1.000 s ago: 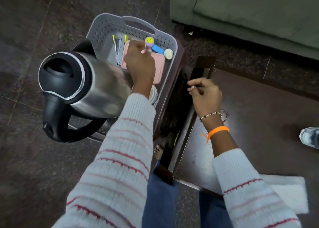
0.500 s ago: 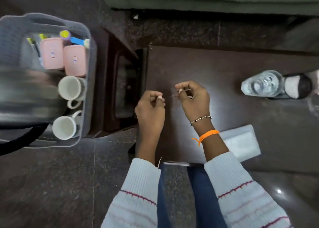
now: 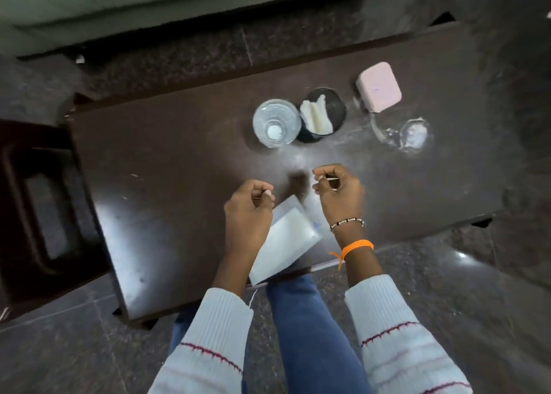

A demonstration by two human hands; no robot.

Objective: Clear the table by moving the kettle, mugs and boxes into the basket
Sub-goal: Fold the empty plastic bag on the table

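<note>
Dark wooden worktop [image 3: 179, 161] fills mid-frame. Left hand [image 3: 247, 211] at centre, fingers curled in, nothing visibly held, hovering over a white flat packet [image 3: 286, 244] at the near edge. Right hand [image 3: 340, 194] just right of it, fingers pinching a thin stick [image 3: 332, 179]. Upper right of frame: clear bottle [image 3: 276, 123], dark cup [image 3: 323, 116] with white contents touching it, then the pink box [image 3: 379, 86], and an empty glass [image 3: 416, 134] below it.

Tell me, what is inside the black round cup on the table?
The black cup holds white folded material, perhaps tissues, standing against its left side. The white material and the dark inside hide the cup's bottom.
</note>
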